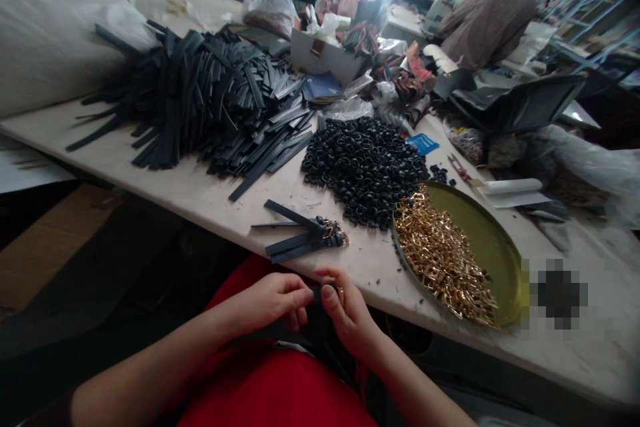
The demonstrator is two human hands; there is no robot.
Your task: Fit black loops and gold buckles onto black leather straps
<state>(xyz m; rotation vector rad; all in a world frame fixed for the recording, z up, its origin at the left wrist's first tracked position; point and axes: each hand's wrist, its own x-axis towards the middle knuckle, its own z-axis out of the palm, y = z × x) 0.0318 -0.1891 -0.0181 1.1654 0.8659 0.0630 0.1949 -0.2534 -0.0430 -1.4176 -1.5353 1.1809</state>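
Observation:
Over my lap, just off the table's front edge, my left hand [286,299] and my right hand [347,312] are closed close together. Both pinch a black strap [318,293], mostly hidden by the fingers. A bit of gold metal shows at my right fingers, perhaps a buckle. Beyond my hands, several finished-looking black straps with gold buckles [297,240] lie at the table edge. Farther right is a heap of small black loops [365,167]. A round tray [493,240] next to it holds many gold buckles [445,260].
A large pile of black straps [215,93] covers the table's left part, beside a big white sack [55,27]. At the back stand a white box [325,61] and plastic bags. Scissors [459,168] lie right of the loops. Another person [493,20] is at the back right.

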